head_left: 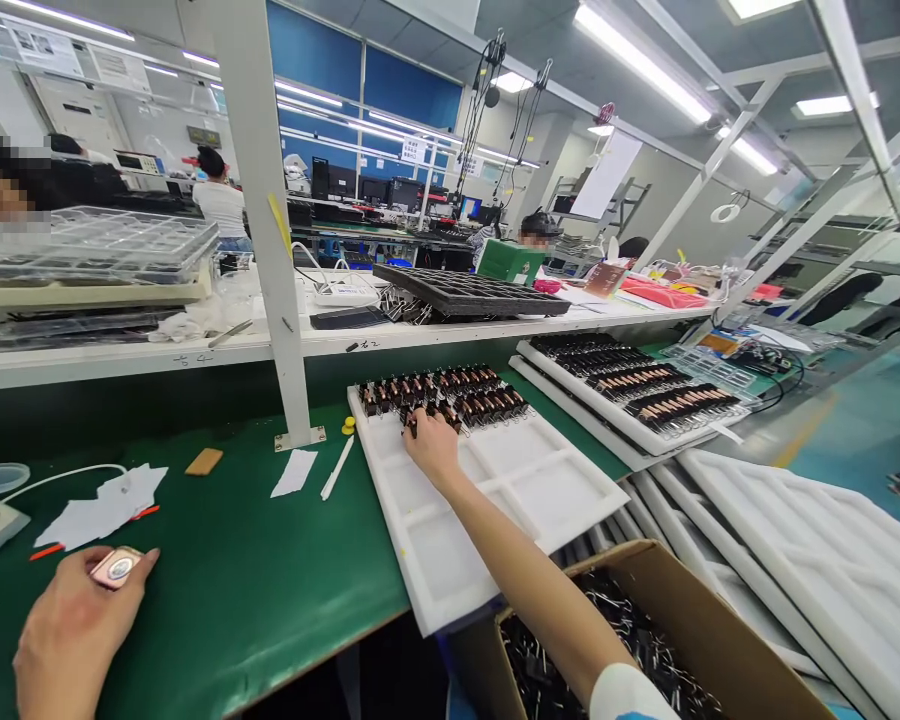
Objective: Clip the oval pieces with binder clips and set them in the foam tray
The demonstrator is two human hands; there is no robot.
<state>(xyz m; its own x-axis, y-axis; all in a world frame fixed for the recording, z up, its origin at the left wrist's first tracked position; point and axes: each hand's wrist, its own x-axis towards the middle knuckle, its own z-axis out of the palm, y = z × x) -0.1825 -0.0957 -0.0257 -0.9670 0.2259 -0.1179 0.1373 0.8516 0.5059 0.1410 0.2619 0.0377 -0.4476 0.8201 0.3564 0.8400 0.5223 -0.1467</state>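
Note:
At the lower left, my left hand is closed around a small pinkish rectangular piece with a round silvery disc on its face, held just over the green table mat. My right hand reaches to the white foam tray, its fingers closed on a black binder clip in the front row. Packed rows of black binder clips with copper-coloured parts between them fill the tray's far compartments. My fingers partly hide the clip in my right hand.
Below my right forearm stands a cardboard box of loose binder clips. Another filled foam tray lies at the right, beside stacked white foam trays. A white pen, paper scraps and a shelf post stand or lie left.

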